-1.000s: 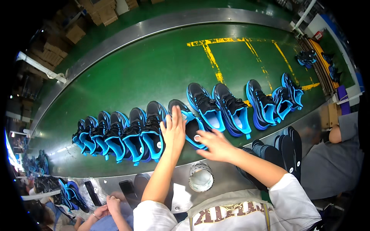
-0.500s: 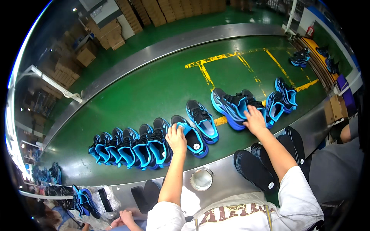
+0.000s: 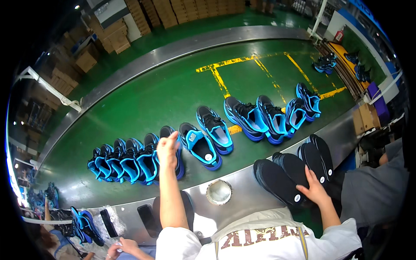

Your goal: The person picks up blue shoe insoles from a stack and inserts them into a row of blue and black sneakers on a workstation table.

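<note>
My left hand [image 3: 168,149] hovers over the near end of a black and blue sneaker [image 3: 164,131], its fingers partly stretched and holding nothing that I can see. Just right of it stands a sneaker with its tongue pulled back [image 3: 198,145] and a round white sticker on the insole inside. Down at the right, my right hand [image 3: 315,190] touches the edge of a stack of black insoles [image 3: 291,167], thumb and fingers apart. Another insole stack [image 3: 273,182] lies to its left, and more insoles [image 3: 320,154] lie to its right.
Several sneakers [image 3: 130,162] stand in a row on the green conveyor belt [image 3: 143,104], with more [image 3: 245,117] to the right. On the near metal ledge are a round tin [image 3: 219,192] and a phone [image 3: 148,220]. Another person's hands [image 3: 125,248] show at lower left.
My right hand has left the sneaker on the belt and come down to the insoles. My left hand has let go of the sneaker tongue and moved left. The view has shifted slightly.
</note>
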Demonstrator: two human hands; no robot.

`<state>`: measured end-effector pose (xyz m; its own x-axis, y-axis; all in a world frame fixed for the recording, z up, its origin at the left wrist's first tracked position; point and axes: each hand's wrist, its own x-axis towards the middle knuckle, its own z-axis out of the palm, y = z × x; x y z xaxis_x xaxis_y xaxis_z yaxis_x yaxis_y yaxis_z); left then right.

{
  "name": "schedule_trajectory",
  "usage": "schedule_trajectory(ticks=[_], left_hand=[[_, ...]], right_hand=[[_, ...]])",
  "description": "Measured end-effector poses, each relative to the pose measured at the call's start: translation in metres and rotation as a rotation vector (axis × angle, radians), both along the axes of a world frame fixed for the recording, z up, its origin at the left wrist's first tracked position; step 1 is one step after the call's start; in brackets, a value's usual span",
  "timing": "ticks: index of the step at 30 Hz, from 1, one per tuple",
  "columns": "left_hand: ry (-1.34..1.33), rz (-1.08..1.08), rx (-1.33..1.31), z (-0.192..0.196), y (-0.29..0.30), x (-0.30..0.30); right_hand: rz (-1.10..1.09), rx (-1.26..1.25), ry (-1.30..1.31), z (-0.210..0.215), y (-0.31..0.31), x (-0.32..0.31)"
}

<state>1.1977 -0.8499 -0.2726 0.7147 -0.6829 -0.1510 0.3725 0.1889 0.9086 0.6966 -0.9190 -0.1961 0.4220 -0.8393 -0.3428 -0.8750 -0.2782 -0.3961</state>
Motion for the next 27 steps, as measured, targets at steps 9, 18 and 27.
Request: schedule_trajectory(ticks=[9, 18, 27], left_hand=[[-1.294, -0.297, 0.417, 0.043, -0.074, -0.070], [-1.006, -0.402, 0.436, -0.016, -0.121, -0.065], [-0.656, -0.484, 0.447, -0.017, -0.130, -0.087]], right_hand=[[0.050, -0.127, 0.060, -0.011, 0.019, -0.021], [-0.130, -0.340, -0.453, 0.041, -0.077, 0.066], [0.432, 0.331, -0.177, -0.005, -0.137, 0.219]])
